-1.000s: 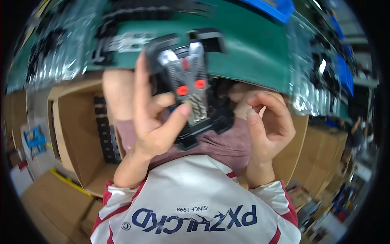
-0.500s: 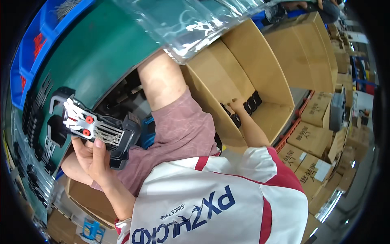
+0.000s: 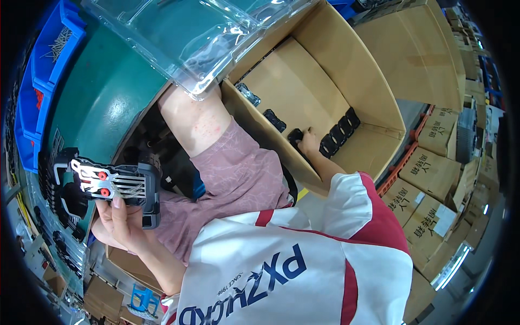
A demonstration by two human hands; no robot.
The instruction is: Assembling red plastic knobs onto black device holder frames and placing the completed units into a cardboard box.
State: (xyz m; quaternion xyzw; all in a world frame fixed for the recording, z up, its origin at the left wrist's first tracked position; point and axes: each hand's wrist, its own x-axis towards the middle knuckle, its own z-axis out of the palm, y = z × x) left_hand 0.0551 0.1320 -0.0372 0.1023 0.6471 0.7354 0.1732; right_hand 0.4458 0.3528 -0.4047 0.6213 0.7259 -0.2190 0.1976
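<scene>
On the left, my left hand point(image 3: 123, 223) grips a black plastic holder assembly point(image 3: 150, 187) with jaw-like arms. Its upturned face carries slotted metal plates, two red gears and coil springs; my thumb presses by the springs. My right hand point(image 3: 310, 144) is down inside a deep cardboard box point(image 3: 374, 89), fingers closed at a black plastic part point(image 3: 295, 135). Part of the grip is too small to make out. Beside that hand, a row of several similar black parts point(image 3: 340, 130) stands on the box floor. Another black part point(image 3: 274, 120) lies along the near wall.
Clear plastic trays point(image 3: 200, 70) overhang the green table point(image 3: 108, 103) by the box. Blue bins point(image 3: 46, 81) with pins and red pieces line the table's left edge. Black parts point(image 3: 70, 216) lie at its near left. Stacked cartons point(image 3: 428, 168) stand to the right.
The view has shifted, showing more of the box floor. The holder in my left hand has turned to lie more level. My right hand is now at a single black part, left of the row.
</scene>
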